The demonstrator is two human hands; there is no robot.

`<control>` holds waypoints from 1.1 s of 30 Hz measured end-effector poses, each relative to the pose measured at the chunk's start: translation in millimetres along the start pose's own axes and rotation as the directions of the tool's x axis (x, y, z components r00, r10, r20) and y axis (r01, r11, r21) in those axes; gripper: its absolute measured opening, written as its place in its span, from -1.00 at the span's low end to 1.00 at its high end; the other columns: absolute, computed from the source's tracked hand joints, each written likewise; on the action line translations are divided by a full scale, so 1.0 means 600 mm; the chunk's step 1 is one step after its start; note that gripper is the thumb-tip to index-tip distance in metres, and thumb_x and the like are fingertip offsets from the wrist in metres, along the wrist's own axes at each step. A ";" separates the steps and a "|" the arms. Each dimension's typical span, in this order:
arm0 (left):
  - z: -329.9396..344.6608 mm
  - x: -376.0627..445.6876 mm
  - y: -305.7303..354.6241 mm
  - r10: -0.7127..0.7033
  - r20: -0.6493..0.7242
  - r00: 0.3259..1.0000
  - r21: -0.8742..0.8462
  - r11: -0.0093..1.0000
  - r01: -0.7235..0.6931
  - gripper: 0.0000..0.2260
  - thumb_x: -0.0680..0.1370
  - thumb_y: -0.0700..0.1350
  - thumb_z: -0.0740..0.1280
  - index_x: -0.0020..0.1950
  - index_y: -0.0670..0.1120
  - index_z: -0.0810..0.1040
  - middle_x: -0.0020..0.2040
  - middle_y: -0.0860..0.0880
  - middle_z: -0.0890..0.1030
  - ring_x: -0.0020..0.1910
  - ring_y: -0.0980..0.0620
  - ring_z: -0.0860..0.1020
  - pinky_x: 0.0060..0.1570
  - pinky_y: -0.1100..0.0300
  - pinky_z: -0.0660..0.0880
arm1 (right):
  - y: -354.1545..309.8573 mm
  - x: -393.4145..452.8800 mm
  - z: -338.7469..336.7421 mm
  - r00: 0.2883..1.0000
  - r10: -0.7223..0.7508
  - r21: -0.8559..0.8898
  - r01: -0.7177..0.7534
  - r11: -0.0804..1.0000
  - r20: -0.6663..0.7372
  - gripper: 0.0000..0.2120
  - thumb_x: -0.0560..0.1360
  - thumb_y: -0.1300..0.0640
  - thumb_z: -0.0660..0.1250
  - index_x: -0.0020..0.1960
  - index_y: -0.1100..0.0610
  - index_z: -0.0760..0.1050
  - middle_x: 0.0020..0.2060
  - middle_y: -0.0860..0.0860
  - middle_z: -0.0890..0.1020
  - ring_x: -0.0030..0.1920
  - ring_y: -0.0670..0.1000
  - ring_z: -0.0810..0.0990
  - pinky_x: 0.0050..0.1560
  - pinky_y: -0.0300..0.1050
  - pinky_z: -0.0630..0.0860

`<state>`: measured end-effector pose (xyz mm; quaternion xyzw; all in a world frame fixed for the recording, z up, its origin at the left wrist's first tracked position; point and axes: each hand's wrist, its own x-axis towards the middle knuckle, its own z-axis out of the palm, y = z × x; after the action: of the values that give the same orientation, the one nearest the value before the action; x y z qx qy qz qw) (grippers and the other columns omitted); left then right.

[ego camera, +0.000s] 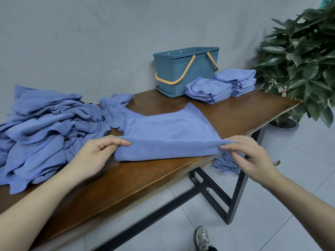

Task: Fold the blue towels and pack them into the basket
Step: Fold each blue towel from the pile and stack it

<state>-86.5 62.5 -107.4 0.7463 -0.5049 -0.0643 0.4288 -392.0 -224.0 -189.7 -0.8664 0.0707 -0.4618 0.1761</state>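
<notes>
Both bare forearms reach in from the lower corners of the frame. The left hand, left of centre, pinches thumb against forefinger; the right hand, right of centre, pinches likewise, knuckles up.

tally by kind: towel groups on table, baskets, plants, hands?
Folded towel stacks: 2
Unfolded towel pile: 1
Towel being folded: 1
Basket: 1
Plant: 1
Hands, left hand, right hand: 2
Total: 8

Basket interior hidden; towel pile cut off left (plant too).
</notes>
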 end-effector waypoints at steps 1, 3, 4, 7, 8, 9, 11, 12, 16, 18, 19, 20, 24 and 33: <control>0.001 -0.002 0.005 -0.002 0.006 1.000 0.000 1.000 0.002 -0.44 0.65 -0.29 0.23 -0.11 0.42 0.66 0.04 0.40 0.64 0.15 0.43 0.52 0.14 0.60 0.30 | -0.008 -0.002 0.000 1.000 0.014 0.014 -0.015 1.000 0.006 -0.75 0.56 0.19 0.24 0.12 0.15 0.66 0.03 -0.05 0.69 0.09 -0.01 0.61 0.18 -0.11 0.44; 0.001 -0.007 0.012 0.006 0.005 1.000 -0.015 1.000 -0.005 -0.48 0.65 -0.27 0.25 -0.03 0.42 0.64 0.07 0.41 0.63 0.18 0.46 0.49 0.15 0.61 0.29 | -0.027 -0.003 0.001 0.997 0.072 0.072 -0.072 0.995 0.007 -0.70 0.54 0.09 0.30 0.25 -0.04 0.61 0.15 -0.21 0.63 0.21 -0.13 0.56 0.29 -0.12 0.42; 0.001 -0.010 0.014 0.006 0.002 1.000 -0.028 1.000 -0.006 -0.53 0.64 -0.26 0.27 0.01 0.39 0.64 0.09 0.38 0.63 0.18 0.44 0.50 0.15 0.61 0.29 | -0.038 -0.001 0.000 0.995 0.102 0.108 -0.101 0.989 -0.001 -0.65 0.52 0.05 0.32 0.28 -0.18 0.57 0.18 -0.29 0.60 0.25 -0.19 0.53 0.35 -0.14 0.39; -0.004 -0.018 0.009 0.000 0.001 1.000 -0.069 0.998 0.000 -0.63 0.58 -0.22 0.37 0.09 0.30 0.66 0.11 0.27 0.66 0.12 0.32 0.57 0.11 0.54 0.37 | -0.062 0.011 -0.006 0.993 0.115 0.186 -0.109 0.977 -0.021 -0.68 0.50 0.04 0.34 0.21 -0.22 0.60 0.15 -0.37 0.60 0.25 -0.25 0.52 0.45 -0.21 0.30; -0.005 -0.021 0.004 -0.010 0.001 1.000 -0.095 0.995 0.010 -0.62 0.56 -0.22 0.40 0.08 0.30 0.67 0.08 0.23 0.67 0.05 0.26 0.59 0.08 0.47 0.41 | -0.066 0.015 -0.008 0.993 0.114 0.209 -0.105 0.972 -0.030 -0.70 0.51 0.07 0.35 0.22 -0.16 0.61 0.13 -0.32 0.62 0.21 -0.15 0.57 0.43 -0.17 0.34; -0.006 -0.023 -0.001 -0.023 0.003 1.000 -0.128 0.991 0.023 -0.63 0.55 -0.21 0.41 0.08 0.31 0.67 0.06 0.18 0.68 -0.04 0.17 0.59 0.05 0.38 0.43 | -0.071 0.019 -0.010 0.992 0.119 0.234 -0.108 0.966 -0.034 -0.71 0.52 0.13 0.37 0.22 -0.08 0.61 0.11 -0.26 0.63 0.17 -0.05 0.59 0.35 -0.15 0.40; -0.007 -0.026 -0.008 -0.061 0.002 0.998 -0.189 0.980 0.061 -0.69 0.52 -0.12 0.42 0.11 0.29 0.68 0.04 0.01 0.69 -0.07 0.00 0.50 0.06 0.15 0.40 | -0.078 0.026 -0.011 0.988 0.151 0.283 -0.135 0.950 -0.035 -0.68 0.53 0.27 0.35 0.21 -0.03 0.60 0.06 -0.15 0.64 0.08 0.00 0.60 0.16 -0.23 0.45; -0.007 -0.027 -0.009 -0.081 -0.007 0.997 -0.214 0.974 0.078 -0.71 0.51 -0.08 0.42 0.13 0.27 0.68 0.06 -0.07 0.67 -0.03 -0.03 0.48 0.09 0.07 0.40 | -0.081 0.030 -0.011 0.984 0.174 0.306 -0.156 0.939 -0.032 -0.66 0.53 0.31 0.35 0.20 -0.02 0.61 0.04 -0.11 0.63 0.04 0.00 0.59 0.08 -0.27 0.45; -0.005 -0.023 -0.001 -0.111 -0.056 0.992 -0.263 0.960 0.092 -0.67 0.57 -0.22 0.39 0.12 0.22 0.70 0.17 0.13 0.67 0.10 0.11 0.56 0.19 0.11 0.44 | -0.092 0.051 -0.010 0.960 0.280 0.388 -0.249 0.887 -0.024 -0.65 0.58 0.38 0.31 0.19 0.00 0.62 0.01 -0.17 0.62 -0.08 0.03 0.56 -0.05 -0.32 0.40; -0.001 -0.015 0.007 -0.102 -0.069 0.992 -0.205 0.975 0.086 -0.67 0.59 -0.25 0.37 0.10 0.20 0.69 0.14 0.28 0.65 0.14 0.31 0.57 0.16 0.31 0.44 | -0.098 0.069 -0.006 0.957 0.290 0.378 -0.263 0.888 -0.016 -0.67 0.59 0.36 0.30 0.20 0.00 0.62 0.04 -0.20 0.62 -0.02 -0.07 0.58 -0.01 -0.37 0.40; 0.001 -0.010 0.008 -0.100 -0.083 0.992 -0.177 0.981 0.084 -0.69 0.59 -0.25 0.36 0.11 0.17 0.68 0.13 0.33 0.63 0.14 0.38 0.55 0.11 0.39 0.44 | -0.100 0.080 -0.003 0.953 0.301 0.359 -0.279 0.891 -0.007 -0.67 0.59 0.35 0.30 0.20 0.00 0.63 0.05 -0.17 0.62 0.00 -0.14 0.58 0.00 -0.40 0.39; 0.002 -0.001 0.005 -0.107 -0.105 0.989 -0.160 0.983 0.090 -0.70 0.60 -0.25 0.35 0.12 0.16 0.66 0.11 0.36 0.62 0.12 0.41 0.54 0.05 0.45 0.44 | -0.100 0.093 0.001 0.948 0.318 0.330 -0.302 0.894 0.005 -0.68 0.60 0.35 0.30 0.21 0.01 0.63 0.05 -0.13 0.62 -0.01 -0.22 0.56 0.00 -0.44 0.37; 0.007 0.057 -0.009 -0.186 -0.188 0.964 -0.208 0.967 0.146 -0.77 0.61 -0.20 0.35 0.07 0.14 0.67 0.07 0.24 0.67 0.02 0.22 0.62 0.03 0.25 0.52 | -0.069 0.149 0.022 0.900 0.433 0.170 -0.435 0.884 0.052 -0.68 0.61 0.28 0.28 0.27 0.01 0.62 0.11 -0.12 0.63 -0.06 -0.33 0.53 -0.01 -0.51 0.35; 0.031 0.177 -0.063 -0.110 -0.170 0.979 0.137 0.982 0.134 -0.79 0.62 -0.20 0.33 -0.09 0.07 0.65 -0.05 0.21 0.57 -0.08 0.26 0.51 -0.09 0.37 0.41 | 0.021 0.224 0.069 0.808 0.573 -0.057 -0.571 0.819 0.134 -0.66 0.56 0.26 0.26 0.26 0.02 0.63 -0.21 -0.09 0.63 -0.43 -0.19 0.48 -0.38 -0.41 0.36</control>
<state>-18.6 -29.6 -109.6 0.8083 -0.4251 0.0078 0.4073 -281.3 -264.3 -111.4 -0.8374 0.3183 -0.3228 0.3055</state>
